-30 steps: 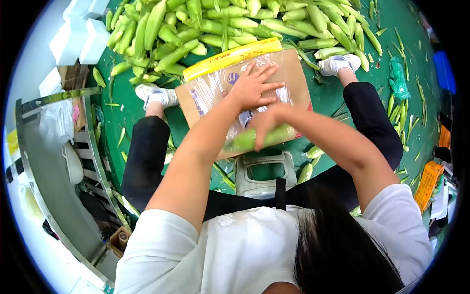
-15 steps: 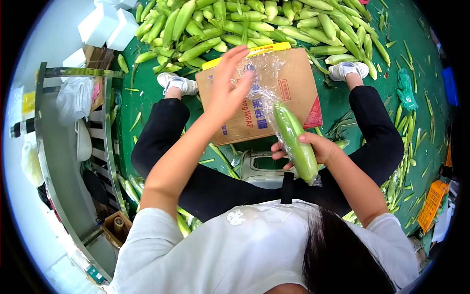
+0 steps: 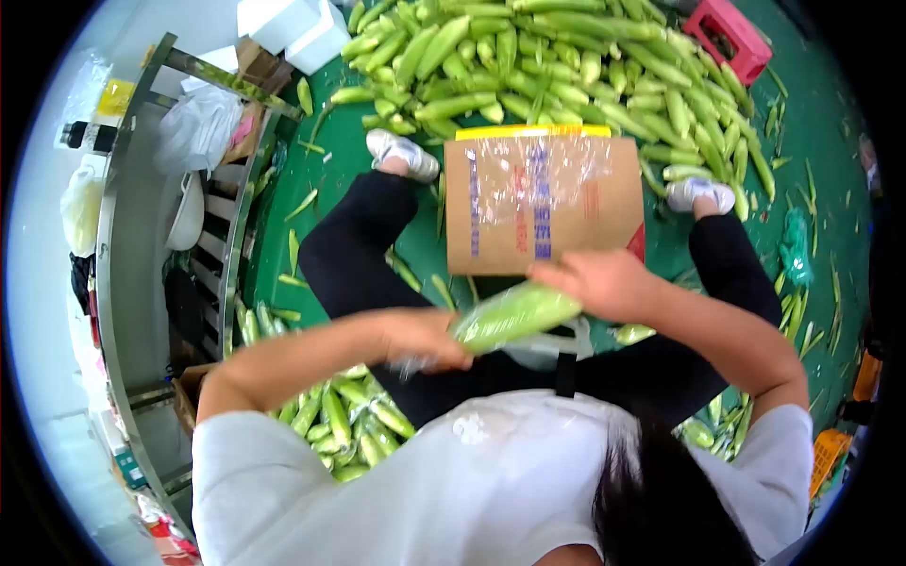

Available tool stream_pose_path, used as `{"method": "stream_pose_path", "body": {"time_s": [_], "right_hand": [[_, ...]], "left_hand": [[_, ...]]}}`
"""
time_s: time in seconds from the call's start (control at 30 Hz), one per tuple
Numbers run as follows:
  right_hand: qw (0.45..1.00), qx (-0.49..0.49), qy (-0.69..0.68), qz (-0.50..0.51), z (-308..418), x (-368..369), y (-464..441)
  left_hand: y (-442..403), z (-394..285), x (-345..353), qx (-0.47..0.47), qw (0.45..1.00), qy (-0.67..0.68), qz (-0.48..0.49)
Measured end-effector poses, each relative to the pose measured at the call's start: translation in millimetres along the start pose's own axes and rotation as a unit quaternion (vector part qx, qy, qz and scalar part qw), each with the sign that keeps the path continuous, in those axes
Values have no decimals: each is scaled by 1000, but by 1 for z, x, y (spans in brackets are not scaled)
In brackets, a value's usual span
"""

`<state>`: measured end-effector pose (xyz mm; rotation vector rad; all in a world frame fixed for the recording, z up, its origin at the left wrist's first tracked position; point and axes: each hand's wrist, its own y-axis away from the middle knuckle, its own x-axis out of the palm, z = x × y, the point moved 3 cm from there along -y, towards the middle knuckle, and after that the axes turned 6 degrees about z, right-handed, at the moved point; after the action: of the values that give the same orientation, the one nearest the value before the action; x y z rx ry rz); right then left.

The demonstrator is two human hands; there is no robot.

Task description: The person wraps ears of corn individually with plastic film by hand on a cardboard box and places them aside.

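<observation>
An ear of corn in its green husk (image 3: 517, 316), covered in shiny cling film, lies slantwise across my lap between both hands. My left hand (image 3: 423, 338) is closed round its left end, where a loose bit of film shows below the fingers. At the other end, my right hand (image 3: 604, 285) grips the corn from above, thumb and fingers partly blurred. Just beyond the hands stands a cardboard cling film box (image 3: 491, 203) with blue print and a yellow strip along its far edge; clear film lies over its top.
Beyond the box spreads a big heap of green corn (image 3: 566, 71), with a pink crate (image 3: 729, 40) at its far right. Several wrapped ears (image 3: 340, 420) lie beside my left thigh. A metal rack (image 3: 109, 236) stands at the left. Loose husk leaves litter the green floor.
My left hand has come down from the film on the box to the corn's end. The corn has turned from steep to nearly level, and its film is now separate from the box.
</observation>
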<state>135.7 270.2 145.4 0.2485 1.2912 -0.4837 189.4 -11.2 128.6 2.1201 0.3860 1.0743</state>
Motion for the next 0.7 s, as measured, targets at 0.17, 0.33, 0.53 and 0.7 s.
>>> {"method": "stream_pose_path", "body": {"time_s": [0.17, 0.33, 0.53, 0.7], "right_hand": [[972, -82, 68, -208, -7, -4, -50], [899, 198, -228, -319, -161, 53, -70], [726, 639, -12, -255, -423, 141, 100], [681, 724, -6, -109, -541, 174, 148]], "left_hand": [[60, 88, 42, 140, 958, 221, -113], [148, 255, 60, 285, 658, 461, -522], [161, 342, 74, 105, 526, 389, -749], [190, 345, 26, -19, 523, 234, -819]]}}
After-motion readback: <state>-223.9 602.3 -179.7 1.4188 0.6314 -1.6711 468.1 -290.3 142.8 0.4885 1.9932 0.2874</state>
